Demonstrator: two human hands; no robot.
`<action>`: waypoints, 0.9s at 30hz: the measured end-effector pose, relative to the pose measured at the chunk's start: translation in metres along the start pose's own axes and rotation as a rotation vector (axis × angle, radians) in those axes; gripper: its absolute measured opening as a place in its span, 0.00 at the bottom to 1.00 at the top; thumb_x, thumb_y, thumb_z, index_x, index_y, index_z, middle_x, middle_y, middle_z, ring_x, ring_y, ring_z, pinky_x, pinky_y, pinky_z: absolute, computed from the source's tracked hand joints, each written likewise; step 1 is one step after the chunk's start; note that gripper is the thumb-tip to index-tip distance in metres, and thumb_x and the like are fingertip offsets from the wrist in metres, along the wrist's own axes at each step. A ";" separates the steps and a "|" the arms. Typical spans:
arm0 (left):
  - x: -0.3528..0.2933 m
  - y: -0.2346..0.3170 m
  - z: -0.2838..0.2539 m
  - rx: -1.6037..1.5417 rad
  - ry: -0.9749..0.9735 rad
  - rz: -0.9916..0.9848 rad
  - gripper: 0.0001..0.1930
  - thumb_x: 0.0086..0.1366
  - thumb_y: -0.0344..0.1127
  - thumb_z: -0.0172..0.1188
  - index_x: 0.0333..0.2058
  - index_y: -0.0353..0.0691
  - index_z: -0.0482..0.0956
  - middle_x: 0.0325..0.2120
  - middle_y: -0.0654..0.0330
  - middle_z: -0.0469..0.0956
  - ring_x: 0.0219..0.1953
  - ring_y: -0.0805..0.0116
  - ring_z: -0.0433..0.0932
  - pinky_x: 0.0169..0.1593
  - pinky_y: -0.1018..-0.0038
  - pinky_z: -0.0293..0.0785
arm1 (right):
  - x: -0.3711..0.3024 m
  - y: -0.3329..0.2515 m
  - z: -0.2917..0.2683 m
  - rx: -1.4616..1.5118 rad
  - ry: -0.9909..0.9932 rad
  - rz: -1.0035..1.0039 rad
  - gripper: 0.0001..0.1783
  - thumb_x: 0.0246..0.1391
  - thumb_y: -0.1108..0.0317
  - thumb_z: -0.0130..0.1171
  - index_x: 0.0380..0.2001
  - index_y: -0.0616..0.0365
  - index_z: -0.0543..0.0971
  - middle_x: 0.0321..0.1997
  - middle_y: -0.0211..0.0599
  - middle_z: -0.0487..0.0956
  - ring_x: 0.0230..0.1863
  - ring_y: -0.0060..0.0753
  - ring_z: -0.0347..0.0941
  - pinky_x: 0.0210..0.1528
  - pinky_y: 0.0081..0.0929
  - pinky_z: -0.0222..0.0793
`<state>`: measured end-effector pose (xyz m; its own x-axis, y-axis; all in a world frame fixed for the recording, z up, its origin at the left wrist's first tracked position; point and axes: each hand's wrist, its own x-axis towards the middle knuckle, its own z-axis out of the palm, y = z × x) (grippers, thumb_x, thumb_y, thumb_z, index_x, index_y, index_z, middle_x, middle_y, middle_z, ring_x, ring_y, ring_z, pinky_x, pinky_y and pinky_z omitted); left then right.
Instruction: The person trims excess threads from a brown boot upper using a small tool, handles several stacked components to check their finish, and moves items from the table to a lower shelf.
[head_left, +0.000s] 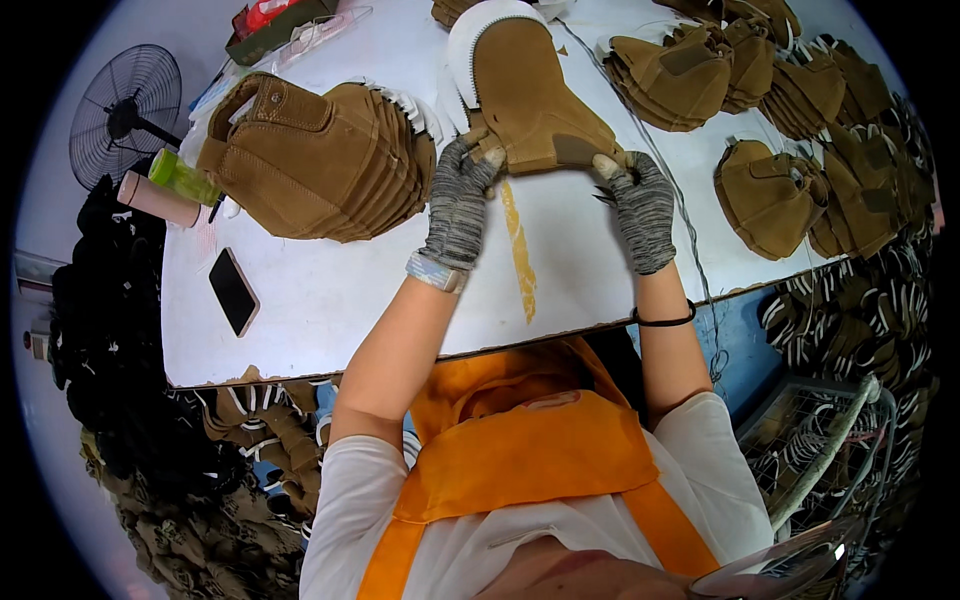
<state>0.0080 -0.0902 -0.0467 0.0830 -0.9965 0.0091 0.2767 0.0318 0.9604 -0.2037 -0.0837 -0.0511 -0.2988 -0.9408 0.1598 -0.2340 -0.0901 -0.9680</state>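
A brown suede boot upper (520, 90) with a white stitched edge round its toe lies on the white table in front of me, toe pointing away. My left hand (456, 205), in a grey knit glove, pinches its near left corner. My right hand (642, 210), gloved alike, grips its near right corner beside a darker patch. A small dark pointed thing sticks out by the right fingers; its kind cannot be made out. Left of my left hand stands a thick stack of brown boot uppers (330, 165), close to the glove.
More upper stacks (665, 80) stand at the right, beyond a dark cable (683, 215). A phone (234, 292) lies near the table's left edge, with a pink cup (158, 200) and a fan (125, 118) farther back. A wire basket (815, 440) stands below right.
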 end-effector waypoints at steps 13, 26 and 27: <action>0.004 -0.003 -0.007 0.007 0.046 0.045 0.22 0.65 0.39 0.61 0.53 0.32 0.73 0.32 0.66 0.75 0.26 0.80 0.66 0.33 0.83 0.66 | 0.005 -0.027 -0.008 0.101 0.238 -0.042 0.18 0.55 0.57 0.65 0.32 0.64 0.78 0.28 0.33 0.76 0.28 0.26 0.67 0.36 0.27 0.68; -0.023 0.018 0.016 0.253 -0.134 0.299 0.22 0.68 0.38 0.55 0.55 0.31 0.68 0.43 0.56 0.72 0.48 0.64 0.70 0.61 0.68 0.61 | -0.029 -0.107 -0.048 0.031 0.573 -0.721 0.08 0.56 0.67 0.63 0.29 0.58 0.75 0.29 0.29 0.70 0.34 0.28 0.65 0.41 0.28 0.65; -0.039 0.027 0.018 0.222 -0.343 0.344 0.21 0.69 0.39 0.53 0.55 0.31 0.68 0.43 0.56 0.73 0.50 0.64 0.69 0.63 0.67 0.60 | -0.036 -0.106 -0.039 -0.035 0.584 -0.813 0.07 0.53 0.70 0.63 0.29 0.58 0.75 0.30 0.28 0.69 0.34 0.30 0.65 0.41 0.29 0.64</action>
<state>-0.0046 -0.0523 -0.0161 -0.1944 -0.9006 0.3888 0.0762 0.3813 0.9213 -0.2041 -0.0279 0.0533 -0.4416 -0.2891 0.8494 -0.5933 -0.6160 -0.5181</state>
